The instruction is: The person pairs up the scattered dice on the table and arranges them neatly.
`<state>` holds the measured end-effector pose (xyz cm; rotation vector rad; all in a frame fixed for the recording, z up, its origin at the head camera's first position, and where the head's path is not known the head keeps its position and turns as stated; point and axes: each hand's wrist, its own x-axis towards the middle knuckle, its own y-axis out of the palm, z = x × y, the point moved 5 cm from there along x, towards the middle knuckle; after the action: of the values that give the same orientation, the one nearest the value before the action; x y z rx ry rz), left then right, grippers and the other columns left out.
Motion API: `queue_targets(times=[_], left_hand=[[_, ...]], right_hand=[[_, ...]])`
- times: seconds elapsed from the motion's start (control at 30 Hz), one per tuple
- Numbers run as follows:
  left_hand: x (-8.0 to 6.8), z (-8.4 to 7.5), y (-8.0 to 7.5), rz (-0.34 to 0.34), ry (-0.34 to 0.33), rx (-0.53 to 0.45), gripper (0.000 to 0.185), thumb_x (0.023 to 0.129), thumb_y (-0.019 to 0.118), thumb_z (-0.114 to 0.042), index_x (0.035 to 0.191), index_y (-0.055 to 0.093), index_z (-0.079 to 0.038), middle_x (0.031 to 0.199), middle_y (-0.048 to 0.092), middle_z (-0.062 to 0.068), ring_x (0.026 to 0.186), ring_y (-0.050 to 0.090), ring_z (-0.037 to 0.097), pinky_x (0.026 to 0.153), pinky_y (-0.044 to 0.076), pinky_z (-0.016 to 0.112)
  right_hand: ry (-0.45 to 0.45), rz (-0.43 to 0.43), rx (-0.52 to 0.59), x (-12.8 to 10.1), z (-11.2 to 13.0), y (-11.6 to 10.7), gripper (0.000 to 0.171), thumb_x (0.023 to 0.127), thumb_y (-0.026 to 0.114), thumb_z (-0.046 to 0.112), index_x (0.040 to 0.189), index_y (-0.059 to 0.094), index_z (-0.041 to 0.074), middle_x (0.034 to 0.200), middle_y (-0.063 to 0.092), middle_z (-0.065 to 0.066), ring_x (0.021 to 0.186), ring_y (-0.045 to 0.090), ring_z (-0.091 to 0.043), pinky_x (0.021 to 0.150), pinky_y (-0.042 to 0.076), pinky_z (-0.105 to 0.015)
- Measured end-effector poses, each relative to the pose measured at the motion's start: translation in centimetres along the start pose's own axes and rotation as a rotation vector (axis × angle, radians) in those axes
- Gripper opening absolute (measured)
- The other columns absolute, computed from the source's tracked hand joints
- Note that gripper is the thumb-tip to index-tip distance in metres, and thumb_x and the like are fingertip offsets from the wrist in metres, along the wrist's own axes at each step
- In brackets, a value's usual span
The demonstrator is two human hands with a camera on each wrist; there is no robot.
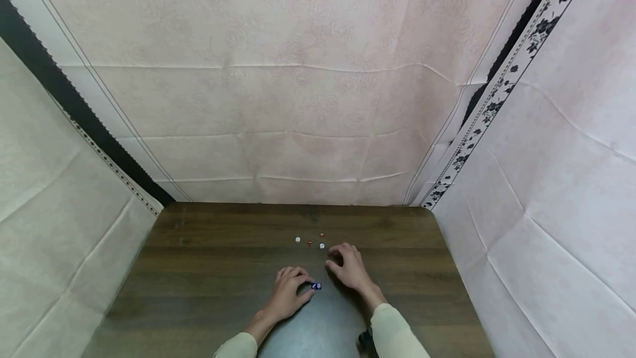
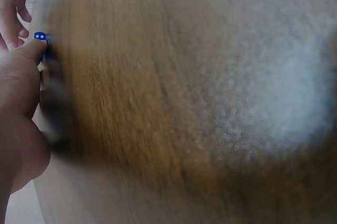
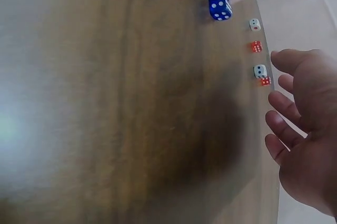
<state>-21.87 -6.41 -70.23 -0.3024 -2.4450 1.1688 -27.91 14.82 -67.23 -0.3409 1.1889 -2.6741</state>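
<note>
Two blue dice (image 3: 220, 4) with white pips sit side by side near the middle of the table. My left hand (image 1: 288, 294) pinches the nearer blue die between thumb and index finger, and its fingertips hide part of it. Only a bit of blue die (image 2: 40, 36) shows past the thumb in the left wrist view. My right hand (image 1: 351, 268) holds nothing; its fingers are relaxed and slightly bent, just right of a white die (image 1: 322, 246). Another white die (image 1: 297, 240) and two red dice, one nearer (image 1: 309, 243) and one farther (image 1: 322, 235), lie beyond the hands.
The dice are on a brown wood-grain table (image 1: 208, 258). Pale cloth hangs behind it (image 1: 308, 98) and along its left (image 1: 64, 225) and right (image 1: 556, 192) sides. A dark object (image 1: 366, 340) shows beside the right sleeve.
</note>
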Motion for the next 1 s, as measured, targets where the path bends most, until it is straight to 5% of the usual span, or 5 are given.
queue_targets(times=[0.67, 1.0], left_hand=[[-0.1, 0.5, 0.4, 0.012, -0.015, -0.004, 0.017, 0.096, 0.092, -0.027, 0.112, 0.086, -0.024, 0.119, 0.076, -0.005, 0.115, 0.067, 0.019, 0.116, 0.045, 0.065], [-0.1, 0.4, 0.3, 0.004, -0.015, -0.011, 0.017, 0.097, 0.092, -0.027, 0.112, 0.086, -0.025, 0.119, 0.075, -0.006, 0.113, 0.067, 0.018, 0.115, 0.046, 0.065]], right_hand=[[0.065, 0.042, -0.045, 3.5, 0.0, 1.1, 0.032, 0.106, 0.082, 0.020, 0.135, 0.078, 0.008, 0.131, 0.075, -0.012, 0.124, 0.066, -0.033, 0.117, 0.050, -0.060], [0.082, 0.016, -0.032, 4.2, -0.3, 1.7, 0.026, 0.104, 0.084, 0.019, 0.128, 0.081, 0.010, 0.128, 0.074, -0.010, 0.119, 0.064, -0.031, 0.112, 0.048, -0.061]])
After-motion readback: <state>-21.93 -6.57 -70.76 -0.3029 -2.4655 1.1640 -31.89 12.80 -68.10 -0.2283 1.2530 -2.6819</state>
